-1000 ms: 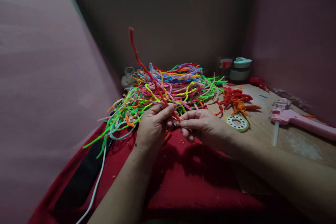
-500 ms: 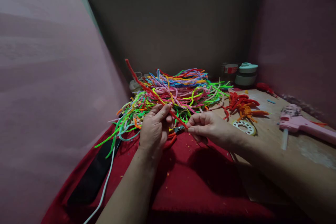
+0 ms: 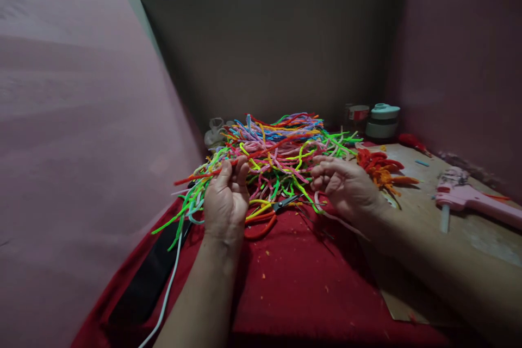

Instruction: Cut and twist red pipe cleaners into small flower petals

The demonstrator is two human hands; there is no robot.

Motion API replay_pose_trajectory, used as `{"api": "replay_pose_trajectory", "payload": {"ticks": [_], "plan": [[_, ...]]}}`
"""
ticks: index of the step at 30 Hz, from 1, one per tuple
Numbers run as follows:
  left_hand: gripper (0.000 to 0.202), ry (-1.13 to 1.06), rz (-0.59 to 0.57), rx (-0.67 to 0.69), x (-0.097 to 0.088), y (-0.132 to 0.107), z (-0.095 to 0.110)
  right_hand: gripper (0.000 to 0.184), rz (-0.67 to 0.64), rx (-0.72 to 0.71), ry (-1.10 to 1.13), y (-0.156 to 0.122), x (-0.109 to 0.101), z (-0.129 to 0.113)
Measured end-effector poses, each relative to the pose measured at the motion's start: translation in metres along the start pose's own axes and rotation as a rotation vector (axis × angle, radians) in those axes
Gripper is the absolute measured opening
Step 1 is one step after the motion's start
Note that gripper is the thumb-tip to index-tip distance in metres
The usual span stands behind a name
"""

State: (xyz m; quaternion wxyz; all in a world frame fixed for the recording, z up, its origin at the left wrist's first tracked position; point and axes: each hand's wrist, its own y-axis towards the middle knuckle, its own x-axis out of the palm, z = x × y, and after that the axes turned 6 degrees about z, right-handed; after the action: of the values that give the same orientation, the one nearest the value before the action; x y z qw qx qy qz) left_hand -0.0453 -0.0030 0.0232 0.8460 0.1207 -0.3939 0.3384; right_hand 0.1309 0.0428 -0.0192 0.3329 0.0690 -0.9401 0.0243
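A long red pipe cleaner stretches roughly level between both hands, above a big tangled heap of coloured pipe cleaners. My left hand pinches it near its left end, whose tip pokes out to the left. My right hand grips its right end with curled fingers. Small scissors lie on the red cloth between the hands, beside a bent red-orange pipe cleaner.
A pile of red and orange bent pieces lies right of my right hand. A pink glue gun rests on the wooden board at right. Lidded jars stand at the back. A white cable and black strap run down the left.
The red pipe cleaner went from pointing up and left to lying nearly level. My hands moved apart, the right one sliding out to its far end, uncovering the scissors.
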Motion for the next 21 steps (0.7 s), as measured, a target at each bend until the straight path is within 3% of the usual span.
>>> {"api": "replay_pose_trajectory", "payload": {"ticks": [4, 8, 12, 17, 21], "plan": [[0.017, 0.062, -0.11, -0.089, -0.001, -0.01, -0.016, 0.024, -0.214, 0.102, -0.092, -0.01, 0.003, 0.009], [0.003, 0.209, -0.346, -0.152, -0.007, -0.018, -0.036, 0.021, -0.202, 0.019, -0.049, -0.015, 0.007, 0.011], [0.012, 0.341, -0.507, -0.239, -0.011, -0.023, -0.042, 0.022, -0.172, 0.007, -0.07, -0.01, 0.006, 0.01], [0.018, 0.563, -0.54, -0.172, -0.015, -0.024, -0.038, 0.024, -0.168, -0.014, -0.287, -0.006, 0.002, 0.011], [0.019, 0.639, -0.574, -0.206, -0.017, -0.023, -0.036, 0.025, -0.249, -0.01, -0.411, -0.009, 0.003, 0.012]]}}
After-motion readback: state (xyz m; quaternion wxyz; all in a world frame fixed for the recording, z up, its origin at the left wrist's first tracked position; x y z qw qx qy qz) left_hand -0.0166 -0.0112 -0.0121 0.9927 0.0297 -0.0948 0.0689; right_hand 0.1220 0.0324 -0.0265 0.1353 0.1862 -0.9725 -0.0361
